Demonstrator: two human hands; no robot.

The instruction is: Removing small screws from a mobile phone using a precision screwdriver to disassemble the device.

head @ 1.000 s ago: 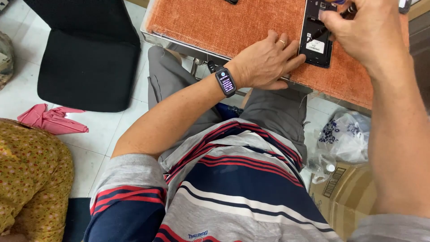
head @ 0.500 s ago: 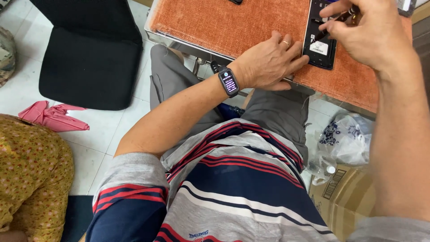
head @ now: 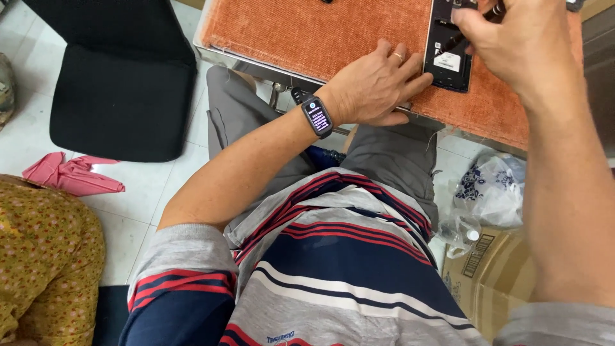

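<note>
L hand flat, fingers steadying opened phone on orange mat; R hand pinching thin tool.

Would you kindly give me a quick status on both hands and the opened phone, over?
Left hand flat on orange mat, fingertips bracing opened phone. Right hand pinching a thin dark tool over phone's interior. Nothing obstructing.

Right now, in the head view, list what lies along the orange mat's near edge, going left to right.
Bare orange mat → left hand, flat on the mat → opened black phone, its fingers touching it → right hand, over the phone's top end.
</note>
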